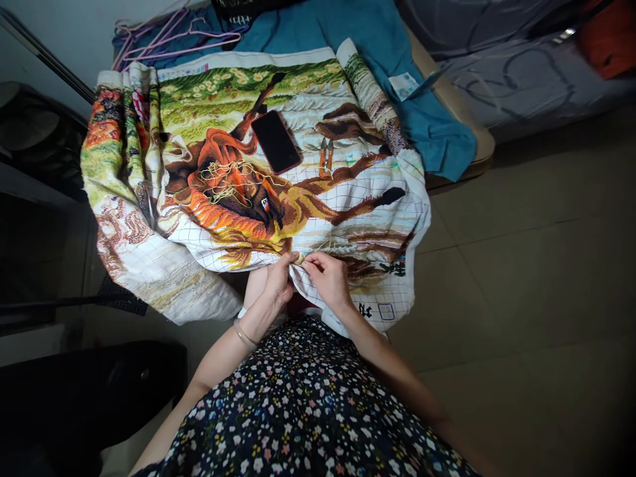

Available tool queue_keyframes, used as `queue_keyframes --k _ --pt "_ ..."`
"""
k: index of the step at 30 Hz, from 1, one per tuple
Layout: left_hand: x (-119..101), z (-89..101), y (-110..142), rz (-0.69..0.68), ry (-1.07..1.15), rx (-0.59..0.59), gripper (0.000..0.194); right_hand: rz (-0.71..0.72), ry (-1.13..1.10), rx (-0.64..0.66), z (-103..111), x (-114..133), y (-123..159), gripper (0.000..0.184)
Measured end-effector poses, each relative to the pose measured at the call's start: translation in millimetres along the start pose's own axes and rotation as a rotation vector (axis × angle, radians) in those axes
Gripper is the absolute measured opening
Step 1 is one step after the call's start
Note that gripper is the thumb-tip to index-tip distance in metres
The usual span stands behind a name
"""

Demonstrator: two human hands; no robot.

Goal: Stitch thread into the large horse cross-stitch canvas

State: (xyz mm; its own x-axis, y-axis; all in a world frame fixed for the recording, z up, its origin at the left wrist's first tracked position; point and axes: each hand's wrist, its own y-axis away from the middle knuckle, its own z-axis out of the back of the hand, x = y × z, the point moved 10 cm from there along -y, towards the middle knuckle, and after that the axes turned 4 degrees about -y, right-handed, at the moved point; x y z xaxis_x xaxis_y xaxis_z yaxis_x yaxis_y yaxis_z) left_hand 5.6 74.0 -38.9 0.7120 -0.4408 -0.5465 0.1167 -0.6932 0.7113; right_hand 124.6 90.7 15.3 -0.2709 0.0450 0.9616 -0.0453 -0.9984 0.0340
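Observation:
A large cross-stitch cloth (358,228) with horses worked on it spreads over my lap and the bench, both sides rolled. My left hand (279,278) grips a fold of its front edge, thumb on top. Close beside it, my right hand (325,275) has its thumb and index finger pinched together at the cloth; any needle between them is too small to make out. Pale thread shows near these fingertips. Further up the cloth lie a tangle of yellow thread (228,182), a dark phone (276,142) and orange-handled thread snips (326,159).
Beneath the cloth, a teal sheet (442,126) covers a bench with a rounded tan edge (484,142). Pink hangers (193,41) lie at the back left. A small paper packet (403,86) sits to the right. Tiled floor (497,265) extends on the right.

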Motion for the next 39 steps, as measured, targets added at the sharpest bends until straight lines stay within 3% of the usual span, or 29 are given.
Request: queue_keyframes --k 10,20,27,29,32,36,38,39 --pt "-2.1 -5.7 -1.7 -0.026 -0.001 0.059 0.022 0.029 -0.018 -0.080 1.2 -3.2 1.5 0.019" --pt "2.6 -9.3 0.4 0.021 0.017 0.118 0.017 -0.139 -0.213 -0.072 -0.8 -7.1 -5.6 0.020" --pt "-0.4 -14.5 5.8 0.009 0.013 0.179 0.022 -0.001 0.174 0.136 -11.6 26.3 -23.3 0.010" --pt "-1.0 -14.1 5.7 -0.002 0.004 0.192 0.024 -0.020 0.028 0.078 6.5 30.4 -28.9 0.011" --pt "-2.8 -7.2 2.5 -0.042 -0.019 0.180 0.032 0.004 -0.431 -0.143 69.8 39.4 -39.6 0.017" --pt "-2.9 1.0 -1.0 -0.060 -0.035 0.148 0.041 0.277 -0.913 -0.315 156.8 67.2 -47.6 0.024" --pt "-2.6 -0.9 0.2 -0.049 -0.028 0.154 0.042 0.391 -0.917 -0.364 172.6 76.9 -42.4 0.028" --pt "-2.8 -3.0 1.4 -0.044 -0.021 0.161 0.043 0.393 -0.866 -0.366 168.0 77.0 -39.3 0.027"
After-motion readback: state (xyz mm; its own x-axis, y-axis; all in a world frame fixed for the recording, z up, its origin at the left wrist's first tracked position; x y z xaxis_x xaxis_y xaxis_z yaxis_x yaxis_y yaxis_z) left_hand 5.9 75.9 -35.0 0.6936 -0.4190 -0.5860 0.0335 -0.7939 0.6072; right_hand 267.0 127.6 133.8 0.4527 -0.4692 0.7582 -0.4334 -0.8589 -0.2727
